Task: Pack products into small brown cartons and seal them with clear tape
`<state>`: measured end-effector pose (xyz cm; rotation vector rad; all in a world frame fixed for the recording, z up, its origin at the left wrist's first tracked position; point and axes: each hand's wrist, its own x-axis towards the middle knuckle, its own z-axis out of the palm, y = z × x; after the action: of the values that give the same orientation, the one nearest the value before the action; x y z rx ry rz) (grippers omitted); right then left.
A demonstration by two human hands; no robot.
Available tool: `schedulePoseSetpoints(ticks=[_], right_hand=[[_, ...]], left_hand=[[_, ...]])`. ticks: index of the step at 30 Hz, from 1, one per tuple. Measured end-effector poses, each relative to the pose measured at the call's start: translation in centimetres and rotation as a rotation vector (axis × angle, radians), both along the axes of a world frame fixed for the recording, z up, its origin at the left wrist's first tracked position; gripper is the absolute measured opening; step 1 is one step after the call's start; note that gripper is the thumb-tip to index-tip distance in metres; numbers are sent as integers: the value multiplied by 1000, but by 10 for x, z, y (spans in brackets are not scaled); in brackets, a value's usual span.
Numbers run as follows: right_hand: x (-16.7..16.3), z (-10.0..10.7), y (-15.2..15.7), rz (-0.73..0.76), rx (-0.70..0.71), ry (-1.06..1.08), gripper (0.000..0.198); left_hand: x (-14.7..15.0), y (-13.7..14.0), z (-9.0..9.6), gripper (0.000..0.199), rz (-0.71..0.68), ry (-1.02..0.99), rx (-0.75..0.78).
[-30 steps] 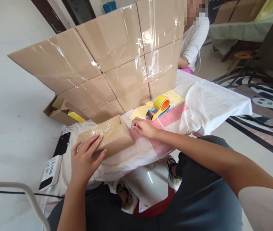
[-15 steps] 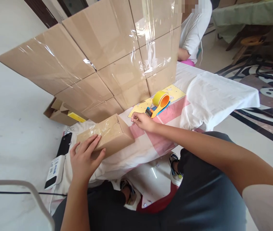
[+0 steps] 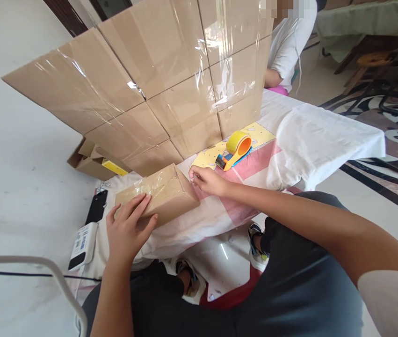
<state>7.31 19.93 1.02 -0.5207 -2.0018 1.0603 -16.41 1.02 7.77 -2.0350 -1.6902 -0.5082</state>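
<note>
A small cardboard box [image 3: 163, 189] with shiny clear tape across its top lies on the cloth-covered table. My left hand [image 3: 128, 222] rests on its near left part, fingers spread over the top and thumb at the near side. Just off the box's right end is my right hand [image 3: 206, 180], its fingers curled together in a pinch; whatever they hold, if anything, is too small to make out. Beyond that hand sits an orange and blue tape dispenser [image 3: 232, 157] with a yellow roll.
Stacked, taped cardboard boxes [image 3: 181, 100] rise along the table's far side. An open carton [image 3: 95, 161], a black phone [image 3: 96, 207] and a white device [image 3: 83, 245] are at left. A person in a white sleeve [image 3: 292, 47] is behind the stack. The white tablecloth [image 3: 325, 135] hangs at right.
The view has shifted slightly, moving most things a little to the right in the picture. My right hand is slightly closer to the box's right end. My left hand stays on the box.
</note>
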Motion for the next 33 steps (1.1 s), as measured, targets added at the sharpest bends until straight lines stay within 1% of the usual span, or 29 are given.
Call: schedulePoseSetpoints(ticks=[3, 8, 10, 13, 16, 23, 33], right_hand=[[-1, 0, 0, -24, -21, -3, 6], [-2, -2, 1, -9, -73, 44, 9], [-1, -2, 0, 7, -60, 34, 11], [-1, -1, -2, 36, -1, -23, 10], [-2, -2, -5, 46, 43, -31, 11], [-4, 0, -6, 20, 4, -13, 8], [-7, 2, -8, -29, -39, -49, 10]], left_hand=[[0, 0, 0, 53, 3, -7, -5], [0, 0, 0, 54, -1, -16, -5], [1, 0, 0, 55, 3, -12, -8], [1, 0, 1, 54, 6, -8, -10], [2, 1, 2, 52, 0, -10, -3], [2, 1, 2, 53, 3, -12, -5], [2, 1, 1, 54, 5, -14, 0]])
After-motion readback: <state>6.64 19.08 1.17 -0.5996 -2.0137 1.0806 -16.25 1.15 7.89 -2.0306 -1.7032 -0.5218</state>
